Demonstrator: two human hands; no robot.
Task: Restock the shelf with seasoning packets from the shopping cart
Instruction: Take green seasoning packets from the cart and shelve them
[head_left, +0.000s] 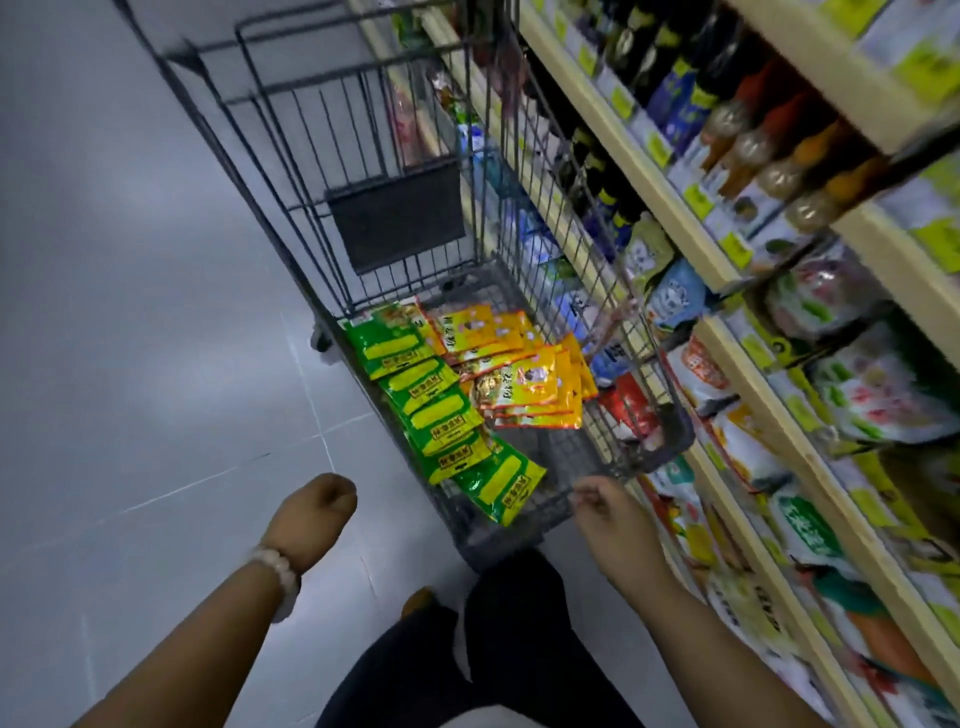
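Roughly six green packets (441, 410), several orange packets (519, 374).

shopping cart (395, 218) centre frame on the floor (130, 312) | shelf (737, 291) along right edge, just beside cart | seasoning packets (467, 395) in cart bottom, two overlapping rows side by side | left hand (311, 519) lower centre-left over floor | right hand (613, 525) lower centre at cart's near rim
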